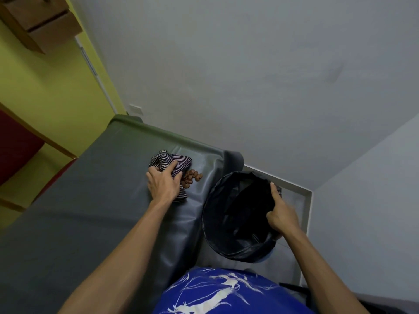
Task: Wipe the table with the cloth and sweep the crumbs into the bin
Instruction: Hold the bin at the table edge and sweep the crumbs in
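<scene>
1. Well, your left hand (163,184) is down on the striped cloth (179,163). Its grip is closed, with the fingers curled over the bunched fabric and the thumb out at nine o'clock, pressing the cloth onto the grey counter (90,200).
2. The crumbs (192,176) sit in one small brown heap touching the cloth at its three o'clock. They are near the counter's edge on that side but not yet over it.
3. Your right hand (281,215) has a closed grip on the rim of the bin (217,243). The thumb lies inside against the black liner, and the fingers seem to wrap the outside, though they are partly hidden.
4. The bin is at about four o'clock from the heap, just beside the counter's edge and lower than its surface. Its open mouth faces up.
5. The gathering looks mostly done. You have the crumbs in a single pile, and no loose bits show on the surface at the cloth's nine or seven o'clock. The picture is soft there, so small specks could be missed.
6. Nothing can be made out inside the dark liner, so the sweep into the bin appears not yet done.
7. What remains, as far as I can judge, is the last push toward three o'clock, over the edge and into the bin.
8. The mouth sits slightly toward five o'clock of the heap, so you may need to bring the rim closer beneath it. Otherwise some crumbs could fall between the counter and the bin.
</scene>
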Demonstrator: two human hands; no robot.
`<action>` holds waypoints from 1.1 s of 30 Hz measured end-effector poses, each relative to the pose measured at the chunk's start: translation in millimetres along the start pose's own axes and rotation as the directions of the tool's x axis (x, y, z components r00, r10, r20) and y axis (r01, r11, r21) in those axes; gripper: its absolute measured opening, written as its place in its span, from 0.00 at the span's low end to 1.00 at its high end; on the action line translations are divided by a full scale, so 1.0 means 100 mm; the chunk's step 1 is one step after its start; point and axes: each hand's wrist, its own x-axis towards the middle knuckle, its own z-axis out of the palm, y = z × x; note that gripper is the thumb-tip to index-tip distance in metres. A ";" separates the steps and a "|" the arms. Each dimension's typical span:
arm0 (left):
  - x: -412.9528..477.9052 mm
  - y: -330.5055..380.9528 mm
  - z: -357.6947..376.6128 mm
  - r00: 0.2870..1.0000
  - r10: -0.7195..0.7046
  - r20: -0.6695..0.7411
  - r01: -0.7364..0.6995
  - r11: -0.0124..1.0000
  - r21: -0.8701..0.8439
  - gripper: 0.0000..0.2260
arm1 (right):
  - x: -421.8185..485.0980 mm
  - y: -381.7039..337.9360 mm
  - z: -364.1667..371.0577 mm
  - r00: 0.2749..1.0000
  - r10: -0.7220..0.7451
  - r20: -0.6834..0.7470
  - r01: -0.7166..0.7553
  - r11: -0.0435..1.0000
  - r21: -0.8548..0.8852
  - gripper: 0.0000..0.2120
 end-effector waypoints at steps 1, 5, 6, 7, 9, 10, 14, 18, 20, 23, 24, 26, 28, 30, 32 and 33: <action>-0.04 0.03 0.03 1.000 0.021 0.012 -0.021 1.000 -0.019 0.20 | 0.00 0.00 0.00 1.000 0.003 0.002 -0.003 1.000 0.007 0.45; -0.27 0.23 0.16 0.993 0.099 0.066 -0.091 0.990 -0.108 0.19 | 0.00 -0.01 0.00 1.000 0.014 0.012 -0.015 1.000 0.027 0.44; -0.37 0.30 0.20 0.986 0.138 0.091 -0.124 0.982 -0.143 0.19 | 0.01 -0.01 0.00 1.000 0.019 0.011 -0.019 0.999 0.031 0.44; -0.49 0.38 0.26 0.974 0.193 0.118 -0.170 0.969 -0.182 0.19 | 0.01 -0.02 0.00 1.000 0.021 0.011 -0.022 0.999 0.030 0.44; -0.75 0.49 0.36 0.940 0.304 0.158 -0.257 0.931 -0.261 0.18 | 0.01 -0.02 0.00 1.000 0.022 0.012 -0.023 0.999 0.024 0.44; -0.87 0.52 0.39 0.927 0.334 0.170 -0.274 0.914 -0.301 0.18 | 0.01 -0.02 0.00 1.000 0.022 0.011 -0.022 0.999 0.026 0.44; -0.83 0.46 0.25 0.957 0.276 0.092 -0.223 0.900 -0.375 0.17 | 0.02 0.02 -0.02 1.000 0.001 -0.008 0.000 0.999 0.042 0.44; -0.30 0.24 -0.05 0.988 0.153 -0.019 -0.150 0.926 -0.346 0.17 | -0.02 0.04 0.00 1.000 0.001 -0.006 -0.001 0.998 0.055 0.44; -0.07 0.12 -0.11 0.993 0.095 -0.073 -0.112 0.954 -0.279 0.17 | -0.04 0.05 0.01 1.000 0.004 -0.001 -0.004 0.998 0.058 0.44; 0.07 0.02 -0.04 0.997 0.009 -0.080 -0.021 0.989 -0.144 0.18 | -0.03 0.06 0.02 1.000 0.008 -0.001 -0.008 0.999 0.042 0.44; 0.05 0.03 0.01 0.998 0.000 -0.067 -0.008 0.993 -0.116 0.18 | -0.02 0.06 0.02 1.000 0.012 -0.001 -0.012 0.999 0.043 0.44; -0.12 0.10 0.12 0.998 0.040 -0.040 -0.044 0.994 -0.095 0.18 | -0.01 0.06 0.02 1.000 0.020 -0.001 -0.020 0.998 0.054 0.44; -0.39 0.23 0.25 0.985 0.171 0.015 -0.167 0.977 -0.136 0.18 | 0.00 0.05 0.02 1.000 0.022 -0.003 -0.022 0.999 0.049 0.44; -0.73 0.38 0.35 0.943 0.309 0.126 -0.274 0.932 -0.237 0.17 | 0.02 0.04 0.02 1.000 0.025 -0.005 -0.024 0.999 0.037 0.44; -1.01 0.49 0.39 0.898 0.365 0.245 -0.263 0.893 -0.365 0.17 | 0.03 0.04 0.02 0.999 0.034 -0.004 -0.034 0.999 0.038 0.44; -1.08 0.52 0.38 0.893 0.362 0.268 -0.236 0.883 -0.406 0.17 | 0.04 0.05 0.01 0.999 0.039 -0.003 -0.039 0.998 0.042 0.44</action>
